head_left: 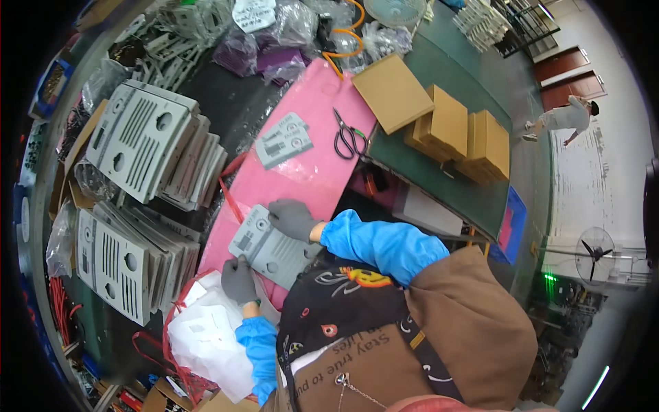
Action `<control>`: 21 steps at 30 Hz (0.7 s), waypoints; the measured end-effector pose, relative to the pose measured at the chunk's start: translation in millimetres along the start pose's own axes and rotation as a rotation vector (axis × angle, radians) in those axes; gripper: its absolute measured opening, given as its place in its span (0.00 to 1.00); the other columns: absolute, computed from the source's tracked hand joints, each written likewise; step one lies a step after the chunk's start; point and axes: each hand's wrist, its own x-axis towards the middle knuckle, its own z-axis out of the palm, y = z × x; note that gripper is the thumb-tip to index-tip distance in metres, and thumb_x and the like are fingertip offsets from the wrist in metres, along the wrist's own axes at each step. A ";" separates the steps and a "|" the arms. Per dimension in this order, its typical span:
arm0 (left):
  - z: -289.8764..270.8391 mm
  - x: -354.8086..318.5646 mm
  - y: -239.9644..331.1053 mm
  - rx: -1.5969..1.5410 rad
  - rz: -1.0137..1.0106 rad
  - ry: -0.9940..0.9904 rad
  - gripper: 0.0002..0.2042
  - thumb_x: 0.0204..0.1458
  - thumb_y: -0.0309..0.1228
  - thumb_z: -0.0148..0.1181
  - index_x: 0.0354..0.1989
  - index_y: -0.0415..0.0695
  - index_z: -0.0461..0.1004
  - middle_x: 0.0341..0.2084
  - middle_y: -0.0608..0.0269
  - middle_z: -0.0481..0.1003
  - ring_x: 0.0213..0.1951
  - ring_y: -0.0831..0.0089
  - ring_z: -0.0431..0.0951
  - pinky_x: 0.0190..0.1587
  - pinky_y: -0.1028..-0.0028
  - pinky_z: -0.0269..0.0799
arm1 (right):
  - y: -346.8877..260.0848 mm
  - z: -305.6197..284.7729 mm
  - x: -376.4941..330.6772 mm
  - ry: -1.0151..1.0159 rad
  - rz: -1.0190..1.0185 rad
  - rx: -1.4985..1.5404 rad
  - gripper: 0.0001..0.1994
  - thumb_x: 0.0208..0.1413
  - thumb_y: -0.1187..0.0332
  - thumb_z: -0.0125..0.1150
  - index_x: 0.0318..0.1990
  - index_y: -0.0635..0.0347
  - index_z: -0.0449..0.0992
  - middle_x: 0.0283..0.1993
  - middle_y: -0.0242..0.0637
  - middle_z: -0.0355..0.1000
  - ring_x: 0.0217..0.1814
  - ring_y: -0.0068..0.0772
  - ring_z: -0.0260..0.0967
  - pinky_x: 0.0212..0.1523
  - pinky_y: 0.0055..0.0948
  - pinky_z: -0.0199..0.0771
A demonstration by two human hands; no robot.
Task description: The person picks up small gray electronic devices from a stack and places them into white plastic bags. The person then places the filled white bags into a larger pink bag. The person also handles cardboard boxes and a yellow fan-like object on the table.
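A flat light-grey panel (278, 253) with slots, a round hole and printed markings lies on the pink sheet right in front of me. Grey gloves cover both hands. My left hand (239, 280) grips the panel's lower left edge with bent fingers. At the upper edge, my right hand (292, 218) is closed over the panel, its fingertips near a printed round mark. Beyond the panel lie printed grey labels (283, 142) in a small stack. Scissors (349, 137) with black and green handles rest to their right.
Stacked slotted panels (141, 137) and a second stack (113, 264) stand at left. Cardboard boxes (443, 123) sit on the green table at right. White sheets (209, 336) fill a red-edged bag beside my left arm. Another person (566, 118) walks at far right.
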 end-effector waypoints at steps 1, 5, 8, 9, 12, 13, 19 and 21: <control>-2.9 8.0 6.9 0.137 0.046 -0.050 0.17 0.53 0.47 0.61 0.30 0.43 0.79 0.26 0.54 0.79 0.29 0.57 0.77 0.35 0.62 0.71 | -2.3 -12.4 19.6 0.018 -0.077 -0.045 0.11 0.54 0.63 0.55 0.39 0.55 0.79 0.36 0.46 0.76 0.39 0.53 0.75 0.39 0.51 0.73; -24.7 37.9 20.3 0.525 0.162 -0.206 0.22 0.50 0.54 0.60 0.33 0.46 0.82 0.32 0.52 0.81 0.37 0.52 0.80 0.39 0.58 0.74 | -0.2 -21.8 60.6 -0.127 -0.371 -0.568 0.06 0.49 0.65 0.59 0.30 0.52 0.82 0.29 0.39 0.78 0.32 0.45 0.77 0.27 0.49 0.71; -40.2 46.5 35.2 0.826 0.133 -0.381 0.24 0.49 0.57 0.60 0.38 0.47 0.83 0.38 0.51 0.81 0.44 0.52 0.81 0.46 0.58 0.75 | -23.2 -12.6 53.9 -0.183 -0.446 -0.687 0.07 0.48 0.67 0.59 0.30 0.50 0.84 0.28 0.36 0.79 0.32 0.41 0.78 0.24 0.46 0.71; -34.6 57.3 53.6 0.871 0.100 -0.400 0.26 0.50 0.58 0.59 0.40 0.46 0.82 0.41 0.48 0.80 0.46 0.51 0.80 0.48 0.58 0.75 | -17.8 -22.8 62.2 -0.188 -0.413 -0.703 0.07 0.48 0.68 0.59 0.30 0.50 0.84 0.28 0.36 0.79 0.32 0.41 0.78 0.24 0.46 0.71; -36.3 50.0 44.6 1.008 0.191 -0.327 0.26 0.52 0.58 0.57 0.39 0.45 0.83 0.41 0.48 0.80 0.46 0.53 0.80 0.47 0.59 0.75 | -17.5 -20.3 50.6 -0.202 -0.245 -0.629 0.09 0.51 0.65 0.58 0.34 0.53 0.84 0.33 0.38 0.80 0.36 0.42 0.80 0.27 0.47 0.73; -37.8 48.1 36.8 1.027 0.176 -0.371 0.27 0.53 0.60 0.55 0.38 0.46 0.83 0.42 0.49 0.80 0.46 0.57 0.81 0.46 0.60 0.75 | -18.9 -25.2 39.9 -0.186 -0.165 -0.510 0.10 0.53 0.63 0.57 0.35 0.53 0.84 0.34 0.39 0.80 0.37 0.44 0.80 0.30 0.48 0.74; -6.7 39.3 -17.3 0.342 0.042 -0.510 0.28 0.55 0.54 0.52 0.25 0.38 0.81 0.22 0.50 0.80 0.30 0.57 0.82 0.38 0.60 0.75 | -0.2 -7.1 24.0 -0.234 0.159 -0.139 0.17 0.56 0.55 0.56 0.41 0.58 0.81 0.39 0.47 0.79 0.45 0.51 0.77 0.44 0.50 0.75; 13.0 32.4 -25.5 0.066 -0.148 -0.353 0.25 0.55 0.49 0.56 0.20 0.37 0.78 0.17 0.54 0.78 0.21 0.64 0.79 0.29 0.66 0.75 | 3.0 -10.1 22.1 -0.208 0.214 -0.058 0.21 0.53 0.52 0.59 0.44 0.62 0.79 0.43 0.52 0.77 0.48 0.51 0.76 0.49 0.47 0.73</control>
